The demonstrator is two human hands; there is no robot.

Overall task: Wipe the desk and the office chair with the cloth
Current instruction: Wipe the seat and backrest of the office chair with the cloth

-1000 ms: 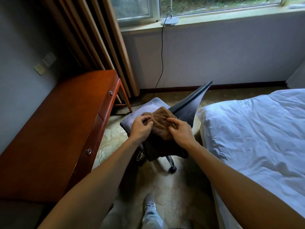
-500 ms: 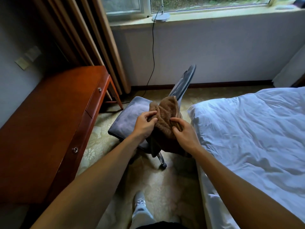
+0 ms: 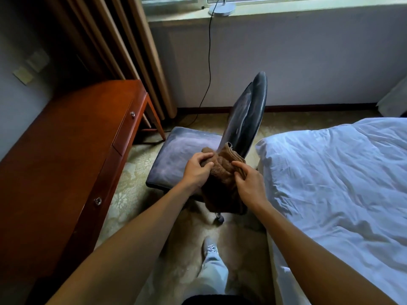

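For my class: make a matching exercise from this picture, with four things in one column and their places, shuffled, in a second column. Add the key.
Things:
1. cloth
2. desk
3. bed
4. lamp base

Places:
A. on the windowsill
B. at the far left of the view
C. gripped by the left hand and right hand
D. right of the chair

Pairs: 1-C, 2-B, 3-D, 4-A

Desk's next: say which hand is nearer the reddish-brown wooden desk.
Left. The left hand holds the brown terry cloth on the side toward the reddish-brown wooden desk; the right hand holds it nearer the white bed.
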